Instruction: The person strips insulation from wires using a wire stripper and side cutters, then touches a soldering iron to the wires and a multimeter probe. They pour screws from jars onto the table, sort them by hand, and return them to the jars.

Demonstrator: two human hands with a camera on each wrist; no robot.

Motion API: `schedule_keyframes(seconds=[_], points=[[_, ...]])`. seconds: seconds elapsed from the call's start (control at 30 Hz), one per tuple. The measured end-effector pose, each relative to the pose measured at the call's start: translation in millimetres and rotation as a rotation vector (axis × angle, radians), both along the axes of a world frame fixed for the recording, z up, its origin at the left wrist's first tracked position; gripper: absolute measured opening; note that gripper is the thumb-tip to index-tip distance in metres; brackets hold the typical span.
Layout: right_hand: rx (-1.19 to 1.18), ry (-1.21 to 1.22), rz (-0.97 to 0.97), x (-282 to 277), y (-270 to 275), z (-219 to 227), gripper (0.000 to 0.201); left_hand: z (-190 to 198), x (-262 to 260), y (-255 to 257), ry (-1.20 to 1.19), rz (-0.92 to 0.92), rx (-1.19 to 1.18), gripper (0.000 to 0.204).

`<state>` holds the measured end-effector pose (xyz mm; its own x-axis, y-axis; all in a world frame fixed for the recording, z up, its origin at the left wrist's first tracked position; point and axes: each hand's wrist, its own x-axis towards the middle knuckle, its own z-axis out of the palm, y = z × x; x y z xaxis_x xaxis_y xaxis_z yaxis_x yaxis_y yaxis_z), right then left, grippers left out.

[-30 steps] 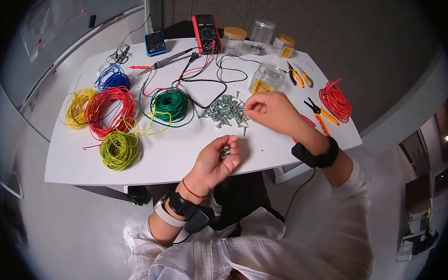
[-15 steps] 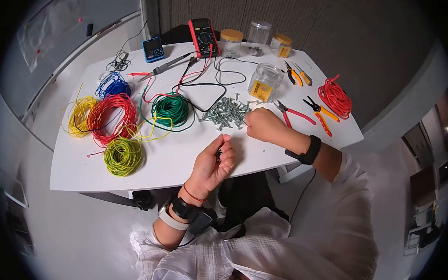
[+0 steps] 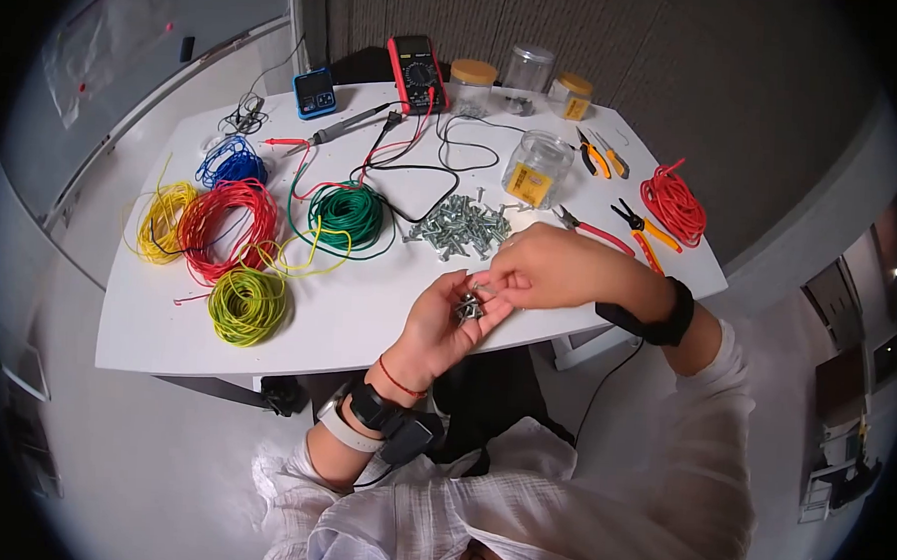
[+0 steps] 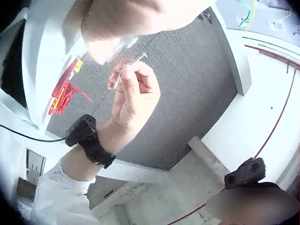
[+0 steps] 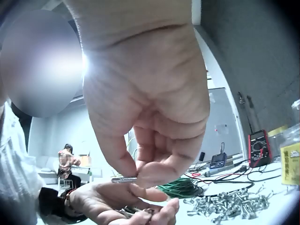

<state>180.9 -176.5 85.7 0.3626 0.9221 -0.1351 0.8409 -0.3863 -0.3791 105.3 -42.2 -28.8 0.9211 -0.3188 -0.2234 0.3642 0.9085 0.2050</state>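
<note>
My left hand [image 3: 436,330], palm up and cupped, holds several metal screws [image 3: 469,307] against its fingers. Just over these fingers is my right hand [image 3: 554,270], pinching one screw between thumb and fingertips. That pinched screw [image 4: 139,59] points out past the thumb in the left wrist view, and its threaded shaft [image 5: 123,180] shows in the right wrist view. A loose pile of similar screws [image 3: 458,225] lies on the white table [image 3: 357,316] beyond both hands. Behind the pile stands a clear plastic jar [image 3: 544,152] with a yellow label.
Red-handled pliers [image 3: 606,237], wire strippers [image 3: 656,231] and a red wire coil [image 3: 672,205] lie to the right. Green [image 3: 346,215], red [image 3: 226,225] and yellow-green [image 3: 247,306] coils lie left. A multimeter [image 3: 417,75] and lidded jars [image 3: 472,76] stand at the back.
My right hand went down to the pile's near edge, then came back with a screw over my left hand. The left fingers have loosened, showing more of the screws.
</note>
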Motion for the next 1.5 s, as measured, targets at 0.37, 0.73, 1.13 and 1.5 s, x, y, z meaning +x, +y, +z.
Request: schedule_keyframes(seconds=[0.37, 0.73, 1.13, 1.5], points=[[0.312, -0.091, -0.403, 34, 6, -29, 0.021, -17, -4, 15, -0.002, -0.057, -0.224, 0.018], [0.069, -0.449, -0.359, 61, -1, -84, 0.019, -19, -5, 23, -0.057, -0.076, -0.325, 0.018], [0.351, -0.246, -0.453, 49, -30, -61, 0.021, 8, -15, 27, -0.016, -0.142, 0.037, 0.02], [0.735, -0.035, -0.499, -13, -82, -116, 0.01, 101, 168, -15, -1.286, 0.229, 2.323, 0.028]])
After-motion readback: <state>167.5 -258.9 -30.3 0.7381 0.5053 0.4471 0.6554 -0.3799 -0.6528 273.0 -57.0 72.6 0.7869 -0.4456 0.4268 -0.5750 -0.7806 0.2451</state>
